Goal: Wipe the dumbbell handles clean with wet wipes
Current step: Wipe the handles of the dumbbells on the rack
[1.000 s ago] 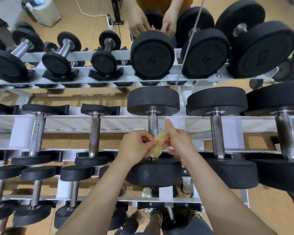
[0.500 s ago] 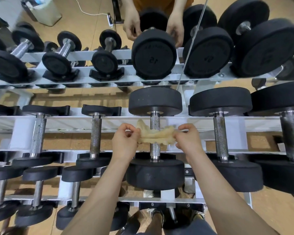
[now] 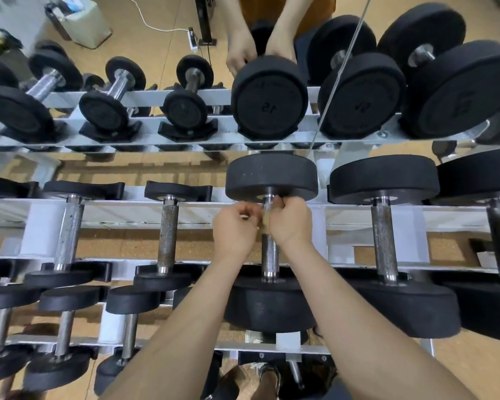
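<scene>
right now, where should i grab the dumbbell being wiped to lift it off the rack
The bare knurled handle near you, from above: it lies level, the discs are too wide, and left hand and right hand hold the wipe at its far end.

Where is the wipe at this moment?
Head view, centre: the wipe is bunched between the left hand and right hand at the far end of the handle, just short of the far plate, mostly hidden.

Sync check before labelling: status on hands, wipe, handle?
Left hand and right hand both pinch the wet wipe at far end of the handle. Wipe mostly hidden. Nothing blocking; another person's hands on upper-tier dumbbell.
</scene>
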### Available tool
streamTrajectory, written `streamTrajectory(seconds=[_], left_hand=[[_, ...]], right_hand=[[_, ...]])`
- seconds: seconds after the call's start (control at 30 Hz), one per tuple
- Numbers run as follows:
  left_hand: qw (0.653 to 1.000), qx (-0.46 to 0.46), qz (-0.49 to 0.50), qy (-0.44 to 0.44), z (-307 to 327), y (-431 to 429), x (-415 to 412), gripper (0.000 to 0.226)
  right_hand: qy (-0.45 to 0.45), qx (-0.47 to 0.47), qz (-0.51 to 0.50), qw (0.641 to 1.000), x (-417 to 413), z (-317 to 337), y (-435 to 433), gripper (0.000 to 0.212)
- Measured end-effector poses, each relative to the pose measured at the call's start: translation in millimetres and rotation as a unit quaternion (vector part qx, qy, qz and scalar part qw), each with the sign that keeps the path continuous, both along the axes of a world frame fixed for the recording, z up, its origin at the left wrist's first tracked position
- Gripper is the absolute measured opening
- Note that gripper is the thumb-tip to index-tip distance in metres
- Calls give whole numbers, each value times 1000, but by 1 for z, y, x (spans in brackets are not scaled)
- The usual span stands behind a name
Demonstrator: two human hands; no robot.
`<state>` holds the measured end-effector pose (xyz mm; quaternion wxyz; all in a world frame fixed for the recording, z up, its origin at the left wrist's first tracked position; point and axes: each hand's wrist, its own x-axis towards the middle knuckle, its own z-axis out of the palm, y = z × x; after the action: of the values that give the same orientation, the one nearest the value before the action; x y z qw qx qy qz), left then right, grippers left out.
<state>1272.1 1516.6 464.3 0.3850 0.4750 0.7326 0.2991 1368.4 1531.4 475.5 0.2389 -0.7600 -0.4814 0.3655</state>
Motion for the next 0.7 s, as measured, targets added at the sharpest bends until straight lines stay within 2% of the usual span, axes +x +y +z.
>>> streamTrajectory(seconds=[0.1,0.23,0.3,0.43,0.53,0.63,0.7], left_hand=[[1000,16,14,2,8,2,6,14],[986,-16,-122,111,17,-25,-3,14],[983,-37,-141,107,18,-32,-6,13],[997,-35,-49,39,15,-13,1,4],[999,1,45,10,11,7,13,10],[991,15,133,-22,7,10,24,12],[980,-4,180,-80,5,11,25,11]], right_hand=[[-13,-24,70,997,6,-3,-19,37],[-10,-84,171,982,26,-8,-51,43],[-4,-101,169,980,35,-10,-46,33],[76,-30,-8,997,38,-15,-25,16],[137,14,-130,982,23,-18,0,8],[277,-3,-286,917,8,-23,5,13],[345,-8,-338,875,6,-25,0,14]])
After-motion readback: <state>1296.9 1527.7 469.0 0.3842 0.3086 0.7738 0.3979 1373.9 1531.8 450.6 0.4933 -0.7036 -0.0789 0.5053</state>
